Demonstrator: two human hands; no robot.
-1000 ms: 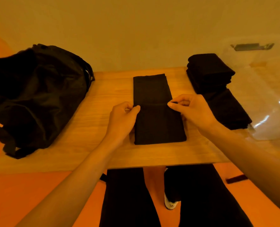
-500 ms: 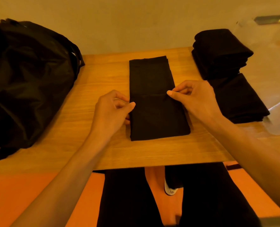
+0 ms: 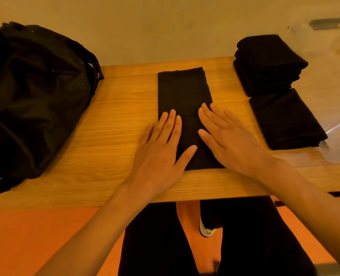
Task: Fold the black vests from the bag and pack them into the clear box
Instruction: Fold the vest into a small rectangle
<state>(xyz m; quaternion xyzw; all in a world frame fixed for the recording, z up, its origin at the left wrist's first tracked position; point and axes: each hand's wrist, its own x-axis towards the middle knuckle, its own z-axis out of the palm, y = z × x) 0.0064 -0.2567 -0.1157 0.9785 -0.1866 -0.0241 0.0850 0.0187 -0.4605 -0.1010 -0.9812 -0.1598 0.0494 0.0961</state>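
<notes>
A black vest (image 3: 183,92), folded into a long narrow strip, lies in the middle of the wooden table (image 3: 117,120). My left hand (image 3: 161,150) lies flat on the strip's near left part, fingers straight, partly on the table. My right hand (image 3: 228,140) lies flat on its near right part, fingers spread. A stack of folded black vests (image 3: 268,62) stands at the far right, with another folded black vest (image 3: 286,120) lying in front of it. The black bag (image 3: 31,96) sits at the left end. The clear box (image 3: 336,76) is at the right edge, hard to make out.
A pale wall rises right behind the table. The near table edge runs just under my wrists. Below it are my legs in black trousers, a white shoe (image 3: 206,229) and an orange floor.
Both hands let go of the strip's side edges, which they were pinching, and now lie flat on the vest's near half.
</notes>
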